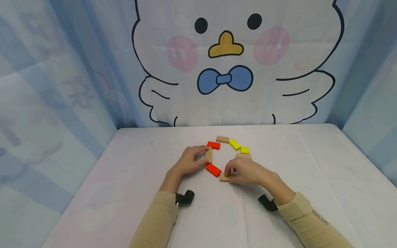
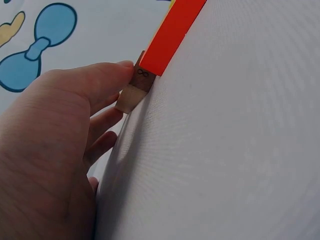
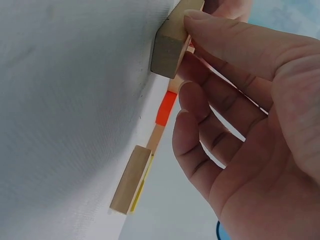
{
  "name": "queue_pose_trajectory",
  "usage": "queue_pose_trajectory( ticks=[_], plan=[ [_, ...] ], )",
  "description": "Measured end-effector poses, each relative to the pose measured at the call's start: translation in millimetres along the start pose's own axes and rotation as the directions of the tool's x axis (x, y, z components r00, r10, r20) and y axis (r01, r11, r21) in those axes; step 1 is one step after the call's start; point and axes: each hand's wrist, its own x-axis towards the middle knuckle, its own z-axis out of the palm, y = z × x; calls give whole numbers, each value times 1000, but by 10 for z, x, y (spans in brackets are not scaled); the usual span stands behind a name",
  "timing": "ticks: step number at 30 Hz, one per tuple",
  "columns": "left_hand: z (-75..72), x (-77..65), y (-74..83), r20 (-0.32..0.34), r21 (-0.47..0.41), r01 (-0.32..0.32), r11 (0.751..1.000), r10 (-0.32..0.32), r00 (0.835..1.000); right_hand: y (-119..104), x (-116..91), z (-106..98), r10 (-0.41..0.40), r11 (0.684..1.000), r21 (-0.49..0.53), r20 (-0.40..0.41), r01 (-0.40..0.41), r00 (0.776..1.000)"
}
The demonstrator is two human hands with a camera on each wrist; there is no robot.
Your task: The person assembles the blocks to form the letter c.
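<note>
Several small flat blocks lie end to end in a rough ring on the white table. My left hand [image 1: 190, 160] is at the ring's left side, its thumb and fingers pinching a plain wooden block [image 1: 209, 155]. In the left wrist view, that wooden block [image 2: 133, 97] stands beside a red block [image 2: 170, 42]. At the near side my right hand [image 1: 248, 170] pinches another wooden block [image 1: 224, 177] between thumb and fingers. Its end touches or nearly touches the near red block [image 1: 213, 169]. The right wrist view shows this wooden block [image 3: 170, 50] resting on the table.
Another red block [image 1: 213, 145] and a wooden block [image 1: 222, 139] form the far side. Two yellow blocks [image 1: 234, 144] and a wooden block [image 1: 244, 156] curve down the right. A curtain with a cartoon bird [image 1: 229, 103] hangs behind the table [image 1: 108, 206].
</note>
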Motion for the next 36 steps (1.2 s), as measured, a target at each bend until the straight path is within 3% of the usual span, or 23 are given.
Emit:
queue_pose_trajectory(
  ticks=[18,28,36],
  plan=[
    [8,-4,-12,-8,1,-33,999,33,999,-17,-22,18,1,1000,2,-12,-1,1000],
    [14,1,-11,-2,1,4,1000,-4,1000,-30,-29,9,-12,1000,5,-17,12,1000],
    [15,2,-13,-8,-6,-5,1000,5,1000,-8,-33,-6,-9,1000,1,-16,9,1000]
  ],
)
